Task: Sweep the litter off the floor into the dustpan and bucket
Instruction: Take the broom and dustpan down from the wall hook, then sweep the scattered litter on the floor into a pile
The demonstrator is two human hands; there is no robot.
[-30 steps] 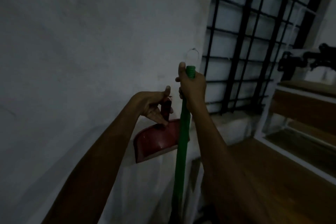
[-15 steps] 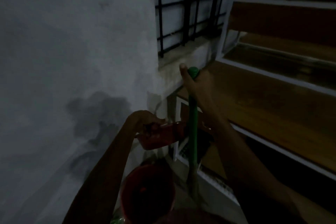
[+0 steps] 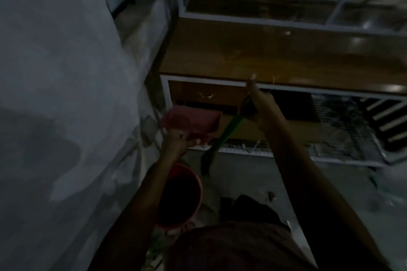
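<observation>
While left hand (image 3: 176, 142) grips one dustpan (image 3: 191, 121) | right hand (image 3: 259, 103) grips one broom (image 3: 226, 132) | one bucket (image 3: 193, 178)

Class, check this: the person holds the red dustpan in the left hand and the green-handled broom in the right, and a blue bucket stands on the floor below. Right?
One slip: the bucket is red, not blue, as the head view shows. The left hand does hold the red dustpan, the right hand the green-handled broom.
</observation>
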